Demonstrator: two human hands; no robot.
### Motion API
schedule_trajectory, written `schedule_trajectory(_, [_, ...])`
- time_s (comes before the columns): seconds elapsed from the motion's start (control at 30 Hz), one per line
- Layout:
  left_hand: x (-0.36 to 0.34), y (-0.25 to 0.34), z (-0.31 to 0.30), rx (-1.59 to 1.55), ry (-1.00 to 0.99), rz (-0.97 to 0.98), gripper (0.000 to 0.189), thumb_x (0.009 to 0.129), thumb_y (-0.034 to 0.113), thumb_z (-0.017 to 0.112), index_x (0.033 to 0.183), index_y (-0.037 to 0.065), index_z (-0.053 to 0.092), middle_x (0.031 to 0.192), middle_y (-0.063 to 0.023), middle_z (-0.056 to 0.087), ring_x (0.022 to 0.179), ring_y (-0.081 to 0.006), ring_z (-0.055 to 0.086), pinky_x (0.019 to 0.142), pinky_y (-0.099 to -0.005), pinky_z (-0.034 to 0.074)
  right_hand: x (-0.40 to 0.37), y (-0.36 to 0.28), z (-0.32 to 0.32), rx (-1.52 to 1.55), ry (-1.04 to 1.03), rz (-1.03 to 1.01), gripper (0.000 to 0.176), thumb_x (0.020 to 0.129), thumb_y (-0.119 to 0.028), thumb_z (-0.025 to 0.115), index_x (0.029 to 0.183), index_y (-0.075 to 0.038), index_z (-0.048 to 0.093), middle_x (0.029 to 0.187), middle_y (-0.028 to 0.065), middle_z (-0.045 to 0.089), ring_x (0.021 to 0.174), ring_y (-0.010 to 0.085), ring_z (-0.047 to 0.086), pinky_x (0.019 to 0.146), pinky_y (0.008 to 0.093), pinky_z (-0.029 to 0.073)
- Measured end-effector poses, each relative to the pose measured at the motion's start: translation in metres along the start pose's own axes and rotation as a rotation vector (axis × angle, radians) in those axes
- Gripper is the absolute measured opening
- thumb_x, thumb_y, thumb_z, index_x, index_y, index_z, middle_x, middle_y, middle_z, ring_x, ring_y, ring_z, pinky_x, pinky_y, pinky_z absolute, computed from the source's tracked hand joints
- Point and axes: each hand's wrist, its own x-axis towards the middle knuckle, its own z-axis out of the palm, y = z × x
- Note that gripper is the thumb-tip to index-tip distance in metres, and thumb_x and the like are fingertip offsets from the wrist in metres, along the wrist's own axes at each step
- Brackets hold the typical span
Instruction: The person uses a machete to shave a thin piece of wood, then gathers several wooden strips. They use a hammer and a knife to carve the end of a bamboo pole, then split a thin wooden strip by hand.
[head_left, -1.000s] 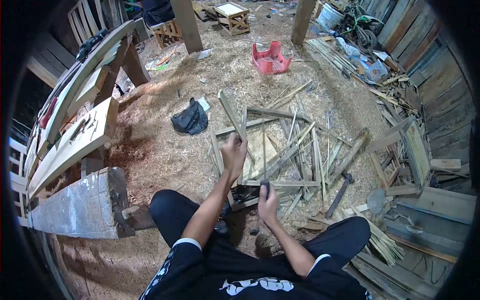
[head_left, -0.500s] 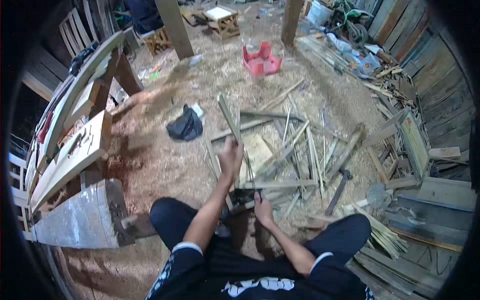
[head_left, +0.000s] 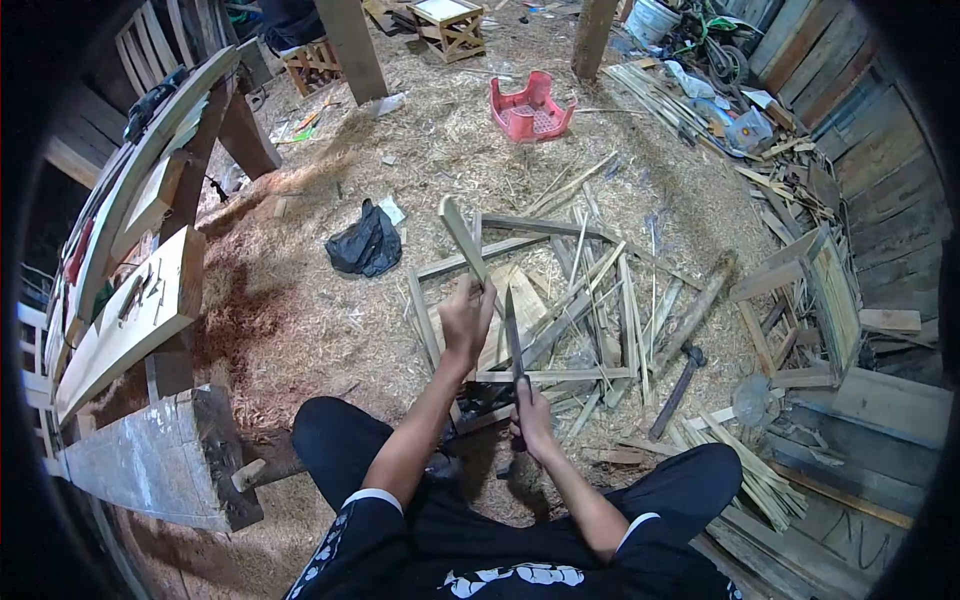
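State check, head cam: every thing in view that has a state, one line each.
left hand: closed around the wooden strip
right hand: closed on the knife handle
wooden strip: held up off the floor, leaning left
knife: blade pointing up, beside the strip
red stool: appears overturned
black bag: crumpled on the floor
hammer: lying flat, untouched

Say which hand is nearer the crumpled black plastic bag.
Left. The left hand, gripping a pale wooden strip, is below-right of the bag; the right hand, holding a long-bladed knife, is farther back.
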Motion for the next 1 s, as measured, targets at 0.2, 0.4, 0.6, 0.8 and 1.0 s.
schedule_trajectory(0.2, [0.008,0.000,-0.009,0.099,0.028,-0.064,0.016,0.088,0.010,0.074,0.090,-0.002,0.063,0.080,-0.0179,0.072,0.077,-0.0248,0.074,0.066,-0.0334,0.057,-0.022,-0.034,0.031,-0.801,0.306,-0.611,0.047,0.102,-0.042,0.051,0.109,0.003,0.062,0.081,0.0202,0.066,0.074,0.0313,0.065,0.072,0.0454,0.049])
schedule_trajectory(0.4, [0.011,0.009,-0.006,0.157,-0.018,-0.076,0.015,0.089,0.009,0.073,0.090,-0.002,0.063,0.082,-0.0193,0.072,0.078,-0.0253,0.075,0.066,-0.0344,0.057,0.000,0.007,0.011,-0.577,0.335,-1.031,0.045,0.105,-0.040,0.046,0.103,0.003,0.060,0.065,0.0076,0.055,0.059,0.0155,0.053,0.053,0.0346,0.042])
schedule_trajectory(0.6, [0.002,0.006,0.000,0.260,-0.025,0.098,0.016,0.087,0.013,0.074,0.092,0.003,0.063,0.078,-0.0188,0.071,0.070,-0.0359,0.071,0.059,-0.0426,0.055,0.009,0.003,-0.003,-0.661,0.220,-0.434,0.051,0.104,-0.046,0.047,0.102,0.003,0.061,0.067,0.0129,0.059,0.064,0.0293,0.061,0.063,0.0452,0.049])
schedule_trajectory(0.8, [0.005,0.017,-0.002,0.151,-0.017,0.001,0.020,0.091,0.015,0.072,0.089,-0.002,0.062,0.078,-0.0197,0.071,0.075,-0.0330,0.073,0.063,-0.0386,0.055,-0.012,0.006,0.015,-0.378,0.186,-0.805,0.045,0.105,-0.044,0.045,0.095,-0.001,0.053,0.060,0.0021,0.046,0.053,0.0116,0.050,0.046,0.0323,0.040])
schedule_trajectory(1.0, [0.003,0.005,-0.005,0.137,0.011,-0.005,0.016,0.090,0.011,0.072,0.092,-0.003,0.064,0.081,-0.0187,0.073,0.076,-0.0269,0.075,0.066,-0.0344,0.057,-0.008,0.006,0.019,-0.652,0.233,-0.604,0.052,0.105,-0.043,0.045,0.105,0.007,0.059,0.086,0.0269,0.062,0.085,0.0406,0.062,0.080,0.0465,0.046])
